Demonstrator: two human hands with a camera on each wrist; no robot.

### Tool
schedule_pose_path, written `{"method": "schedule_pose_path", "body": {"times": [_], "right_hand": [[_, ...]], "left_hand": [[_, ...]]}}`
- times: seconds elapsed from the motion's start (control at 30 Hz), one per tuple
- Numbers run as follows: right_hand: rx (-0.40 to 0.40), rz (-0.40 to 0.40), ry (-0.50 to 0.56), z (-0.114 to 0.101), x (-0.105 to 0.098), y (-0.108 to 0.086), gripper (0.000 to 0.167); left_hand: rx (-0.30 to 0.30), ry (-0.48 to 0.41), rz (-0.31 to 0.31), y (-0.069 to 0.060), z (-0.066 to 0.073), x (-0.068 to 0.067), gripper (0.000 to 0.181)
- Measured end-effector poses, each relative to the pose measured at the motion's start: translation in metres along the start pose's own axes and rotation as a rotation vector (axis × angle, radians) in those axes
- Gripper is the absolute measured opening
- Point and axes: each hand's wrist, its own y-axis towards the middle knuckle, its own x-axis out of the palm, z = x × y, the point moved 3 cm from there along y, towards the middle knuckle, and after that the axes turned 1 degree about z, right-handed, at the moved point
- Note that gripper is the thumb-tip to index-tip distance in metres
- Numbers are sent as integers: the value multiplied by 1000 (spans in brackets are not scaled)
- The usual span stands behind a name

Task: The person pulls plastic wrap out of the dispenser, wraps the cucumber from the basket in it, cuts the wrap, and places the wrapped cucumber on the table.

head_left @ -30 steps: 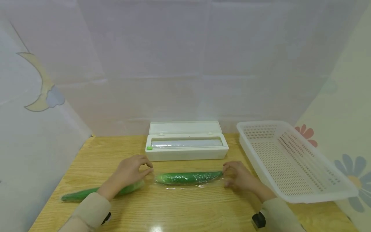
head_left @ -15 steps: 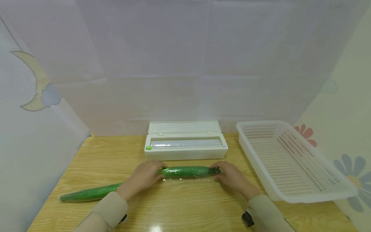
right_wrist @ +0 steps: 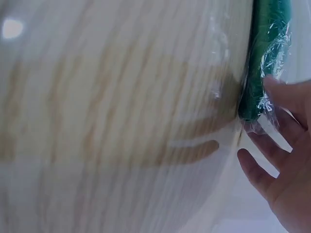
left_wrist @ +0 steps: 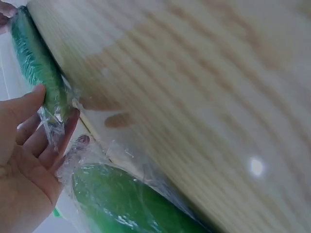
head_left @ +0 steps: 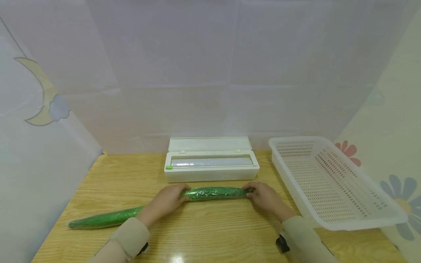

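A cucumber in clear plastic wrap (head_left: 215, 193) lies crosswise in the middle of the table, in front of the film box. My left hand (head_left: 168, 200) holds its paler left end, thumb on one side and fingers on the other, as the left wrist view shows. At the dark right end, my right hand (head_left: 265, 199) pinches cucumber and film between thumb and fingers; its other fingers (right_wrist: 255, 170) are spread. A second wrapped cucumber (head_left: 105, 219) lies at the left, partly hidden by my left forearm; its film-covered end (left_wrist: 116, 194) is close below my left hand.
Behind the held cucumber stands a white cling film box (head_left: 212, 176), its lid raised and a film roll (head_left: 212, 162) inside. A white perforated plastic basket (head_left: 315, 182) is on the right. The wooden table (head_left: 210, 233) ends at a cloth-covered back wall (head_left: 210, 91).
Both hands have closed in from beside the cucumber and taken hold of its ends. The cucumber has shifted slightly toward the box and turned over, and the loose film along its near side no longer shows.
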Motion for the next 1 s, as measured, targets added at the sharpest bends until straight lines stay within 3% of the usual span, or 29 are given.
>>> {"method": "schedule_pose_path", "body": {"times": [0.27,0.53,0.63,0.8,1.0], "right_hand": [[7,12,-3,-2,3,4,23],[-32,30,-12,2,0,6,19],[-50,15,-41,1,0,6,22],[-63,-21,-72,-2,-1,6,29],[-98,-23,-100,-3,-3,6,27]], "left_hand": [[24,33,53,-1,-2,-1,47],[-19,-19,101,0,-10,-2,39],[-8,-33,112,0,-11,-3,37],[32,-17,111,-3,-10,-4,35],[32,-10,94,-6,-7,-4,34]]}}
